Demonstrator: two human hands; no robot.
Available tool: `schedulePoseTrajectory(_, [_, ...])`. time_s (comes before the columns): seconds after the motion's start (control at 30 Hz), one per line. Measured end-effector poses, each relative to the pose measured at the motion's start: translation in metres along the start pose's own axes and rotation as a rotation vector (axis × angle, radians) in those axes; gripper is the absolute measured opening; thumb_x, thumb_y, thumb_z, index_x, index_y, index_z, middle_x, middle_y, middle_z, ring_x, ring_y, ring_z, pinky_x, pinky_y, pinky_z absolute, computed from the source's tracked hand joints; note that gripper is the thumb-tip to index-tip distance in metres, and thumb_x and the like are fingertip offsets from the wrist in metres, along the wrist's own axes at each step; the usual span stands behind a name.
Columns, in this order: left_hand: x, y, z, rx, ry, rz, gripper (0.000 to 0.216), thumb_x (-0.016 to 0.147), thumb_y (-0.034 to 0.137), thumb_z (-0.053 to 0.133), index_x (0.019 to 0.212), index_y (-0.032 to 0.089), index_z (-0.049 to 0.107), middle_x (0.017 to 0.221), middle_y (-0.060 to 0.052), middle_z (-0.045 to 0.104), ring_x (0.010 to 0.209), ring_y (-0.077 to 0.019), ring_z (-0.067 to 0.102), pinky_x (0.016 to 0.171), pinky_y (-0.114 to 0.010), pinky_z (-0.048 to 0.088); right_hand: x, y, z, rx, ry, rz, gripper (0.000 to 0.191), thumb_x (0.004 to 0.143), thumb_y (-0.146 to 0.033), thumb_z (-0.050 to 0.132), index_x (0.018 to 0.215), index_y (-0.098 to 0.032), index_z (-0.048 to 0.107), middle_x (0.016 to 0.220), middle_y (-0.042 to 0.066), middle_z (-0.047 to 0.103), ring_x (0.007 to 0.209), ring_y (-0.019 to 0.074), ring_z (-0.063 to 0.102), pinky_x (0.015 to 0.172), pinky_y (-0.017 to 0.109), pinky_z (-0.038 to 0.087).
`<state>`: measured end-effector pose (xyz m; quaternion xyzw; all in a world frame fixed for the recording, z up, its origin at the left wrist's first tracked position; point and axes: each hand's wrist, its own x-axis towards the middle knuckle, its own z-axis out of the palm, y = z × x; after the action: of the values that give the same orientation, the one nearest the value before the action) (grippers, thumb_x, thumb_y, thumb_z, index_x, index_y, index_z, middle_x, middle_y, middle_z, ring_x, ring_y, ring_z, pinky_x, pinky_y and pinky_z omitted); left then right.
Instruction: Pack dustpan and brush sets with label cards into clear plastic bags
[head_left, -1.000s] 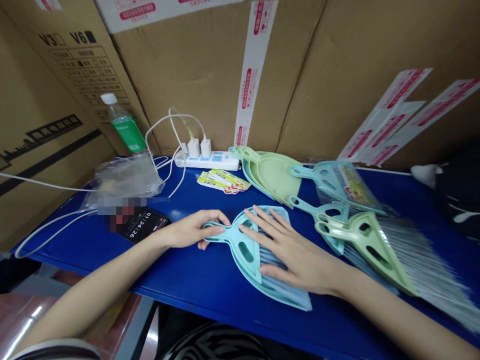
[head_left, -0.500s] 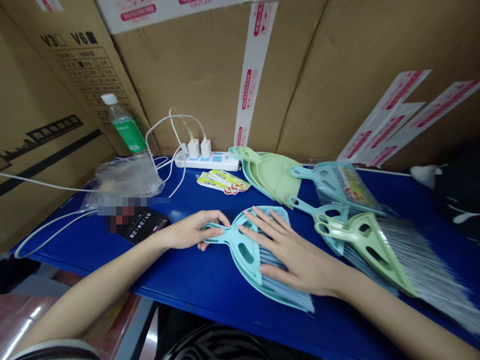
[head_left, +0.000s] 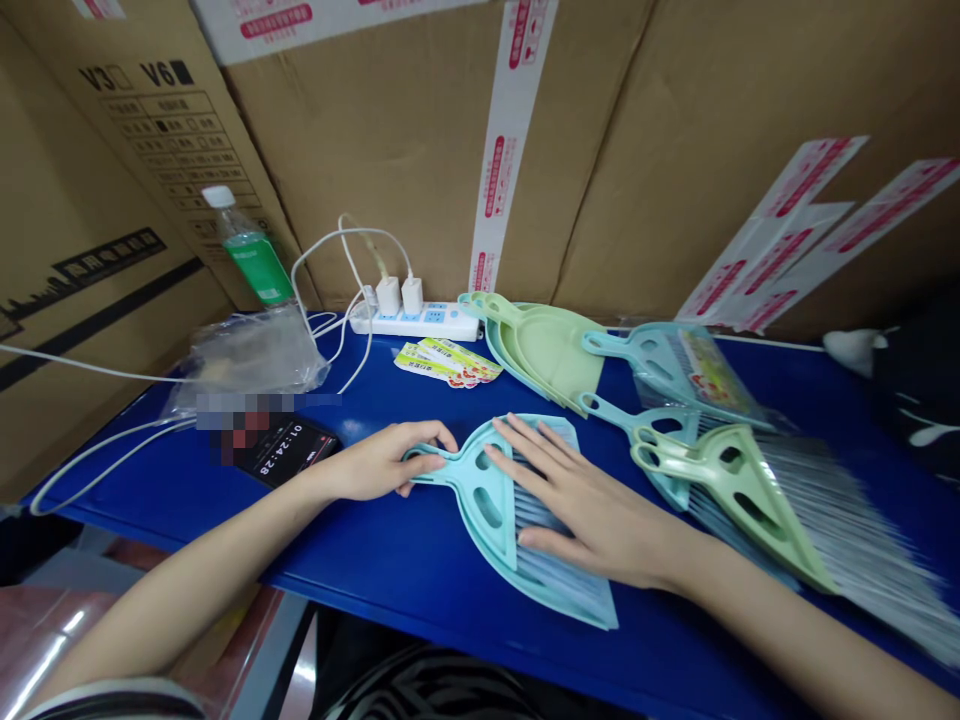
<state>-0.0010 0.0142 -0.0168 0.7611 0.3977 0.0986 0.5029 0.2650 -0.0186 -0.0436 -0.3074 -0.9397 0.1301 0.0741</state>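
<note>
A light-blue hand brush (head_left: 481, 481) lies on top of a matching light-blue dustpan (head_left: 501, 568), their handles stacked together at the left. My left hand (head_left: 386, 458) pinches both handles between thumb and fingers. My right hand (head_left: 574, 495) rests over the brush's grey bristles (head_left: 536, 520), its fingers spread and its thumb apart. Part of the bristles is hidden beneath that hand. Bristle tips reach close to the dustpan's right edge.
Green and blue dustpans (head_left: 559, 350) are stacked behind. To the right lie a green brush (head_left: 739, 490), more blue brushes and a bagged blue set (head_left: 667, 365). A power strip (head_left: 427, 322), label cards (head_left: 448, 362), phone (head_left: 289, 450), plastic bag (head_left: 255, 355) and bottle (head_left: 255, 255) stand or lie at the left and back.
The blue brush has shifted slightly left over its dustpan, so its bristles no longer stick out past the pan's lower right corner. Both hands stay nearly in place.
</note>
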Motion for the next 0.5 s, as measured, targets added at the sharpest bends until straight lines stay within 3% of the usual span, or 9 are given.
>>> schedulePoseTrajectory(0.33, [-0.005, 0.004, -0.009, 0.238, 0.047, 0.042, 0.023, 0.095, 0.03, 0.036, 0.102, 0.019, 0.055, 0.077, 0.002, 0.054, 0.061, -0.0098, 0.049, 0.062, -0.023, 0.042, -0.003, 0.004, 0.006, -0.043, 0.029, 0.047, 0.079, 0.095, -0.05, 0.041, 0.153, -0.015, 0.001, 0.158, 0.017, 0.01, 0.143, 0.028, 0.001, 0.114, 0.051, 0.025])
schedulePoseTrajectory(0.5, [-0.01, 0.013, -0.012, 0.477, 0.108, 0.027, 0.023, 0.095, 0.025, 0.034, 0.097, 0.021, 0.056, 0.084, 0.001, 0.062, 0.075, -0.0139, 0.056, 0.071, -0.025, 0.041, -0.004, 0.008, 0.006, -0.109, 0.062, 0.034, 0.074, 0.097, -0.047, 0.037, 0.153, -0.01, 0.005, 0.156, 0.019, 0.019, 0.143, 0.0259, 0.01, 0.114, 0.045, 0.029])
